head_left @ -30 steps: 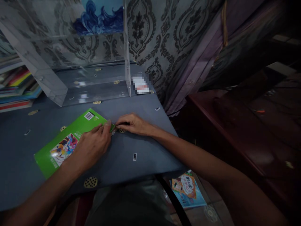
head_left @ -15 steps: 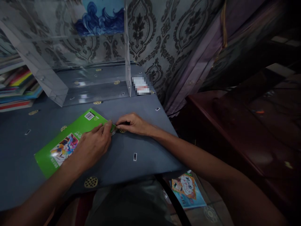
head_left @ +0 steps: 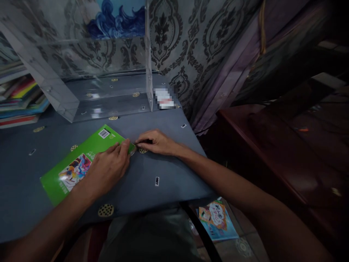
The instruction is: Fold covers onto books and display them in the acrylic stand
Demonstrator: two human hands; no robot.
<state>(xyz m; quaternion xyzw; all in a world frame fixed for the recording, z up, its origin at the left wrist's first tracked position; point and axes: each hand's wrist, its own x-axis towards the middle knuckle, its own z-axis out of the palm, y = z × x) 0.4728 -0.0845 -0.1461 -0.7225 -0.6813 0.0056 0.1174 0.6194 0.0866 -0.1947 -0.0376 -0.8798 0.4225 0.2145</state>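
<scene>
A thin book with a glossy green cover [head_left: 58, 178] lies slantwise on the cloth-covered table, its barcode at the far edge and a colourful picture panel nearer me. My left hand [head_left: 111, 167] grips the book's right-hand part, palm down, covering much of it. At the book's right corner, my right hand [head_left: 155, 142] is closed in a pinch, its fingertips at the corner's edge. A little of the page edges shows there, below the cover; exactly how much the fingertips hold is hidden.
Behind the book stands a clear acrylic stand [head_left: 151, 87]. Stacked books [head_left: 21, 98] are at the left, and a pale blurred packet [head_left: 164, 98] lies right of the stand. Below the table edge, a blue-and-orange booklet [head_left: 218, 222] lies on the floor; dark red furniture [head_left: 259, 153] stands at the right.
The view has shifted very slightly. Both hands stay at the green book, with the right fingertips moving only a little at its corner.
</scene>
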